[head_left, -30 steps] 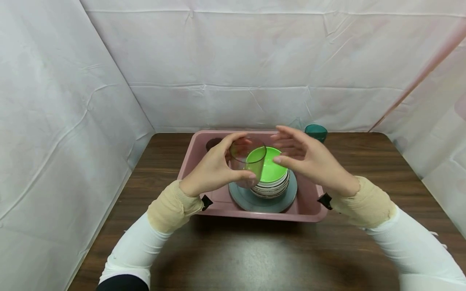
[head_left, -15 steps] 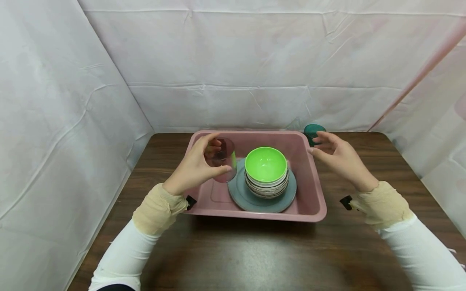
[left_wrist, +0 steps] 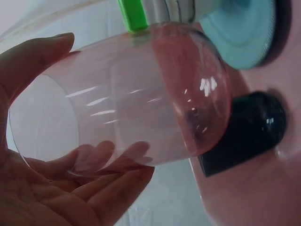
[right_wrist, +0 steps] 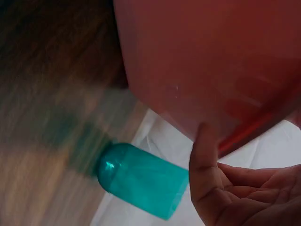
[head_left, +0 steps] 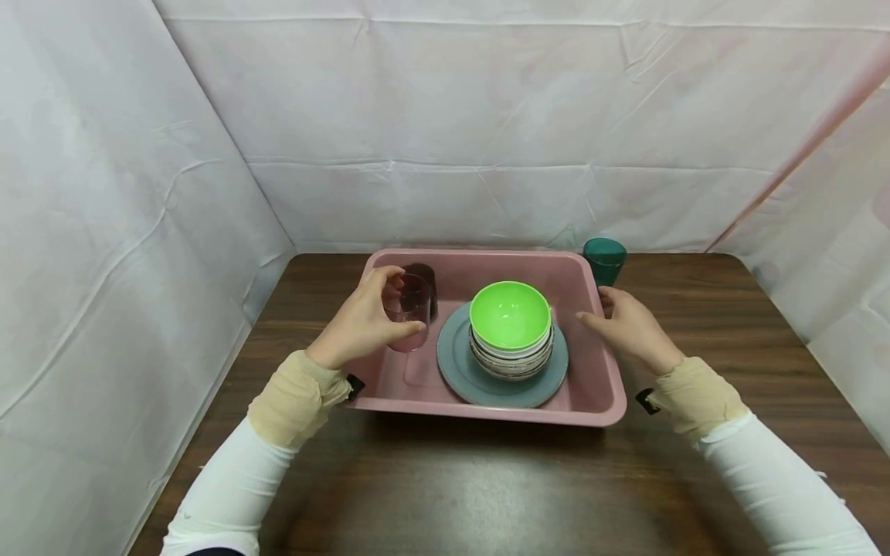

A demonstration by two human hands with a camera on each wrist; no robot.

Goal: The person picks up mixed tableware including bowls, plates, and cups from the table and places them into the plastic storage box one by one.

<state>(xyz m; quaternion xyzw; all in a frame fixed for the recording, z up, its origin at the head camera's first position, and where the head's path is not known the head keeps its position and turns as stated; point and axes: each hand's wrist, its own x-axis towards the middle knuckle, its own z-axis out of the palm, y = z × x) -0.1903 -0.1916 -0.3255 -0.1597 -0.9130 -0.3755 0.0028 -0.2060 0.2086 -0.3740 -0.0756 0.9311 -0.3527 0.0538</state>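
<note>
My left hand (head_left: 358,324) holds a clear pink cup (head_left: 410,333) between thumb and fingers, upright over the left part of a pink basin (head_left: 487,414). Behind it a dark cup (head_left: 424,279) stands in the basin, partly hidden; the left wrist view also shows this dark cup (left_wrist: 242,134) past the pink cup's base. My right hand (head_left: 633,328) straddles the basin's right rim, thumb on the inner side and fingers outside, pinching it. Just beyond those fingers, outside the basin, a teal cup (head_left: 605,261) stands on the table.
Inside the basin lies a grey-blue plate (head_left: 455,367) bearing stacked bowls (head_left: 511,364), topped by a bright green bowl (head_left: 510,313). The basin rests on a dark wooden table (head_left: 487,486). White sheeting (head_left: 445,131) hangs behind and at both sides.
My left hand has carried the pink cup leftward from in front of the bowls to the basin's left side. My right hand has moved right, away from the bowls, and down onto the rim.
</note>
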